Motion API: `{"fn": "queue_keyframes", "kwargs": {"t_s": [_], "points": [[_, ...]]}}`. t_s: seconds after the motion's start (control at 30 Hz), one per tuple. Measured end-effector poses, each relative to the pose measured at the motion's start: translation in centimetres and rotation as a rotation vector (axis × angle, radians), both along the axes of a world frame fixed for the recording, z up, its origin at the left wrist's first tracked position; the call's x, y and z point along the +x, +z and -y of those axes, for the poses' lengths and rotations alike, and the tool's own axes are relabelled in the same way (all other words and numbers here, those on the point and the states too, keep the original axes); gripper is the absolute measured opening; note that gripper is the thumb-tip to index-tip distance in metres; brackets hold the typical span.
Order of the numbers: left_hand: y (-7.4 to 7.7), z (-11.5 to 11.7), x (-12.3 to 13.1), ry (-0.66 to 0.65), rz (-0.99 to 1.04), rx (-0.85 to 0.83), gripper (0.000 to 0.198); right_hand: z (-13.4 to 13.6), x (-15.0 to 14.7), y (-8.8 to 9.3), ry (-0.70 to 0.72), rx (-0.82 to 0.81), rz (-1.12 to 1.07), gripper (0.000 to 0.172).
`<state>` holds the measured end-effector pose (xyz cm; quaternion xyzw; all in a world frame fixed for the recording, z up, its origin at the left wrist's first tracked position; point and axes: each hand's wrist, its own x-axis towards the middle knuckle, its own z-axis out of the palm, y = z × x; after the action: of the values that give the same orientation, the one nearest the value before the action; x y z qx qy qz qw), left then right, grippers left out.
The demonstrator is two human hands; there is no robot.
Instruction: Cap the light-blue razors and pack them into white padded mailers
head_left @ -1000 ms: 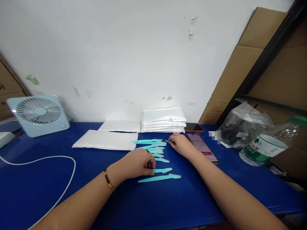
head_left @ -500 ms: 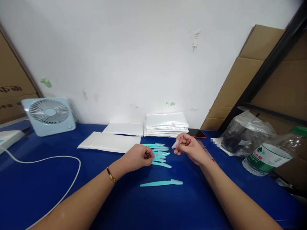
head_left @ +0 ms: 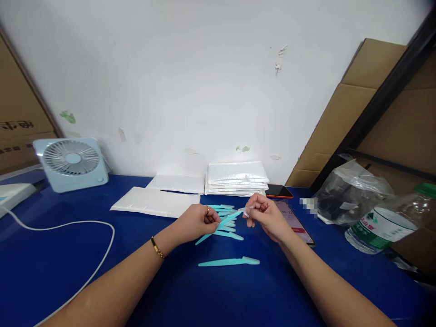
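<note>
A turquoise eyebrow razor (head_left: 226, 221) is pinched between the thumb and fingers of my left hand (head_left: 195, 222), tilted with its head up to the right. My right hand (head_left: 267, 215) grips a small translucent white blade cap (head_left: 244, 210), which meets the razor's head; how far it covers the blade I cannot tell. Below and behind the held razor lie several more turquoise eyebrow razors (head_left: 232, 235), partly hidden by it and my left hand. Nearer to me, a single eyebrow razor (head_left: 221, 262) with a pale head lies flat on the blue table (head_left: 204, 295).
White padded envelopes (head_left: 153, 202) lie behind my left hand, beside a stack of them (head_left: 236, 175) against the wall. Two phones, one lit (head_left: 294, 222), lie to the right, near a plastic bag (head_left: 347, 190) and bottle (head_left: 381, 227). A fan (head_left: 71, 163) and white cable (head_left: 111, 245) are left.
My left hand has raised and tilted a razor from the group. My right hand has moved slightly left and down, bringing the cap to the razor's head. More of the lit phone shows.
</note>
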<state>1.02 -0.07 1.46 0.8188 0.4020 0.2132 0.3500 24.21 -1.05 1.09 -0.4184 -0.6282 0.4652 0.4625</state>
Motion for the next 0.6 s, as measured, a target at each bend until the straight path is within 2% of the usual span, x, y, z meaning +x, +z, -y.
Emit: {"fn": "queue_keyframes", "kwargs": {"t_s": [0.17, 0.27, 0.33, 0.4, 0.47, 0.53, 0.6], "points": [[-0.1, 0.1, 0.1, -0.021, -0.037, 0.029, 0.02, 0.4, -0.4, 0.2, 0.153, -0.065, 0.086, 0.023], [-0.1, 0.1, 0.2, -0.021, -0.114, 0.13, 0.019, 0.2, -0.1, 0.1, 0.207, -0.041, 0.235, 0.024], [-0.3, 0.0, 0.2, -0.009, -0.199, 0.23, 0.019, -0.3, 0.5, -0.1, 0.107, 0.06, 0.376, 0.023], [-0.5, -0.2, 0.0, 0.022, -0.27, 0.328, 0.023, -1.0, 1.1, -0.6, -0.056, 0.186, 0.535, 0.021], [-1.0, -0.4, -0.3, 0.043, -0.325, 0.408, 0.043, -1.7, 1.6, -1.1, -0.163, 0.279, 0.657, 0.022], [-1.5, -0.5, -0.6, -0.001, -0.393, 0.447, 0.066, -2.1, 1.9, -1.6, -0.186, 0.323, 0.709, 0.026], [-1.9, -0.2, -0.6, -0.087, -0.459, 0.446, 0.074, -2.3, 2.1, -1.9, -0.18, 0.338, 0.721, 0.029]]}}
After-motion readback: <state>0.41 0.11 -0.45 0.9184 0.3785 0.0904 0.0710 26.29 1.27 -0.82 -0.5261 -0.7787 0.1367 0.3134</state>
